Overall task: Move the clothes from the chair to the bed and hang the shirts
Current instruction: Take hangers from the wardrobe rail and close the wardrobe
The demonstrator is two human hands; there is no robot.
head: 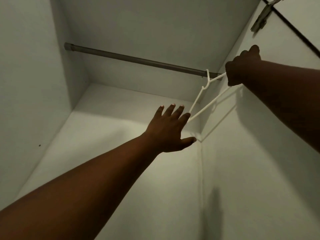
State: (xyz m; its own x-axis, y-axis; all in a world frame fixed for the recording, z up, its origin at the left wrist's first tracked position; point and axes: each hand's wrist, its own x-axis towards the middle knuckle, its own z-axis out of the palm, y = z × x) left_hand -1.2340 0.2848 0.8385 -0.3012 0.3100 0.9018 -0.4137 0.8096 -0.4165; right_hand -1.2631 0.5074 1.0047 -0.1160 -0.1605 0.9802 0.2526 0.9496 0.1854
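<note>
I look up into a white wardrobe. A grey rail (138,60) runs across it from left to right. A bare white hanger (199,96) hooks over the rail's right end. My right hand (242,66) grips the hanger's right shoulder close to the side wall. My left hand (169,129) reaches up with its fingers spread, and its fingertips are at the hanger's lower left corner. No shirt or other clothing is in view.
The wardrobe's white back panel (138,170), left wall (31,84) and right wall (259,161) close in the space. A metal hinge (261,18) sits at the top right by a dark door edge. The rail left of the hanger is bare.
</note>
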